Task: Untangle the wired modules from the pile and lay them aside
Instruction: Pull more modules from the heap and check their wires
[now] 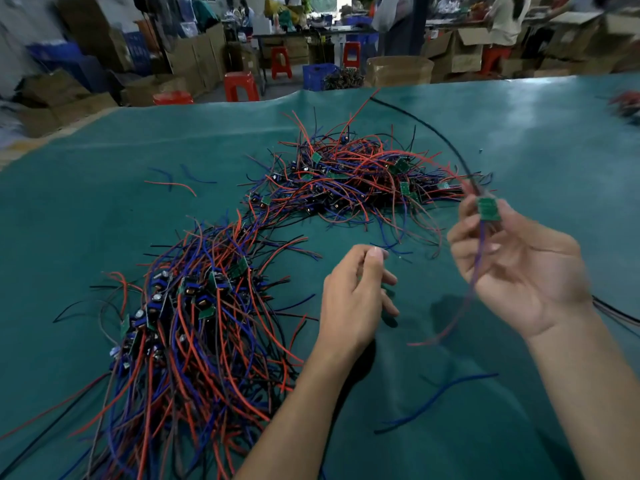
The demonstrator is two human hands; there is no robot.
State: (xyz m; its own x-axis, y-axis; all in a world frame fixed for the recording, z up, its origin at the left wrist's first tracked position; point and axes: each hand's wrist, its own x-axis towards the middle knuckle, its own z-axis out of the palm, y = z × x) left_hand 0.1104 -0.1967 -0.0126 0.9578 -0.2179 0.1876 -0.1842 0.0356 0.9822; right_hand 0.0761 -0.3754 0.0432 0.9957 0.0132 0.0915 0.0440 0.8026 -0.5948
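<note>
Above the table (519,133), right hand (519,268) pinches a raised module (488,208).

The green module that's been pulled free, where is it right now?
In the head view it is at the right, pinched in the right hand, raised above the green mat, just right of the far wire pile.

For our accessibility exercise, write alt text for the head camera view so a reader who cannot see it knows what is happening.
A person's right hand pinches a small green module with trailing wires above a green table, while the left hand, fingers curled, hovers nearby. A tangled pile of red, blue and black wired modules lies beyond, with a second pile at left.
</note>
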